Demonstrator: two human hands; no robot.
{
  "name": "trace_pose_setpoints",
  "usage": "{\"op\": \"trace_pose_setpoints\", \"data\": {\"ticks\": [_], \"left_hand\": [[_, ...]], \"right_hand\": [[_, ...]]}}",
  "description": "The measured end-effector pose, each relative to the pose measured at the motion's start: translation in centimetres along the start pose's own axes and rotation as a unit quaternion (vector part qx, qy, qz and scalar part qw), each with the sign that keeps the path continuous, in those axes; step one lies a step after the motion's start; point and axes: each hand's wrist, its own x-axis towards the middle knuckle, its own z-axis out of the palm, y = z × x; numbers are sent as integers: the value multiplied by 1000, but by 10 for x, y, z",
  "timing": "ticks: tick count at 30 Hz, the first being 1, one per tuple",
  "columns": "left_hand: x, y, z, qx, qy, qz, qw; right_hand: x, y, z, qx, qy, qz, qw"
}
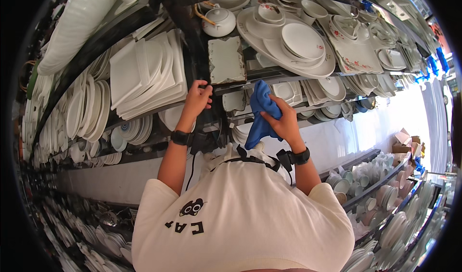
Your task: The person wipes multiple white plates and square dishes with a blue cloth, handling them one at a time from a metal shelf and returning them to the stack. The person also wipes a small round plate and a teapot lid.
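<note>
A crumpled blue cloth (pixel 262 109) hangs from my right hand (pixel 283 118), pinched between thumb and fingers in front of the shelf edge. My left hand (pixel 198 98) is raised with nothing visible in it, its fingers loosely bent and apart. Just beyond those fingers lies a rectangular white plate (pixel 226 60) with a dark patterned rim. Behind that plate stands a white teapot (pixel 219 21) with a bamboo-like handle. To the left of my left hand, square white plates (pixel 126 68) lean in a stack.
A large oval platter (pixel 332 64) bears smaller dishes at the right. Lower shelves hold more plates (pixel 90 109) and bowls. Behind me, across the pale aisle floor (pixel 108 187), run other shelves of crockery (pixel 388 199). Cardboard boxes (pixel 404 144) lie at the far right.
</note>
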Motion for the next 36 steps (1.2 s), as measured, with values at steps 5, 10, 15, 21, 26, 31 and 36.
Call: {"op": "trace_pose_setpoints", "data": {"ticks": [5, 10, 15, 21, 26, 31, 36], "left_hand": [[41, -4, 15, 63, 42, -49, 996], [59, -5, 16, 108, 60, -24, 992], [61, -6, 18, 84, 55, -37, 994], [56, -3, 23, -30, 69, -43, 996], [46, 3, 23, -127, 35, -23, 991], [30, 5, 20, -181, -20, 9, 983], [-14, 15, 7, -200, -79, 26, 976]], "right_hand": [[-12, 20, -32, -15, 23, 31, 999], [-19, 35, -54, -18, 27, 59, 998], [-21, 46, -64, -14, 18, 64, 998], [-25, 50, -69, -8, 10, 42, 999], [-33, 51, -64, 10, 17, 67, 998], [-42, 41, -57, 48, 16, 126, 991], [-45, 31, -34, 206, 85, 137, 965]]}}
